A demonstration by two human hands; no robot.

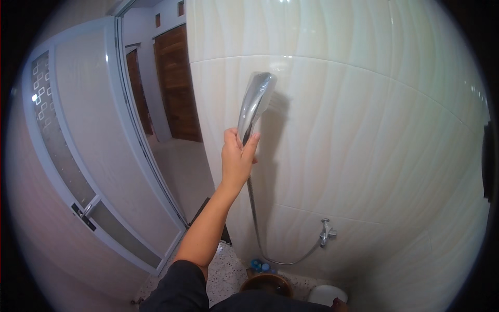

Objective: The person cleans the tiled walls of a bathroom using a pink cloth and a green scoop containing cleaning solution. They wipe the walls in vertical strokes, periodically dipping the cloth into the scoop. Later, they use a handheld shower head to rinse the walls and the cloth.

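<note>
My left hand (238,156) is raised in front of the tiled wall and closed around the handle of a chrome hand shower (257,95). The shower head is upright, tilted slightly right, and faces the wall, where it casts a shadow. From below the hand a metal shower hose (253,210) hangs down, curves near the floor and rises to a chrome wall tap (326,233). At the bottom edge, a small dark reddish shape, perhaps part of my right hand (340,305), shows beside my dark clothing; its grip is hidden.
A white-framed door (89,117) with a lever handle (86,210) stands at the left, beside an open doorway. Beyond it is a brown wooden door (177,85). Below are a brown round basin (286,286), blue items (261,266), a white rounded object (327,294) and a speckled floor (224,269).
</note>
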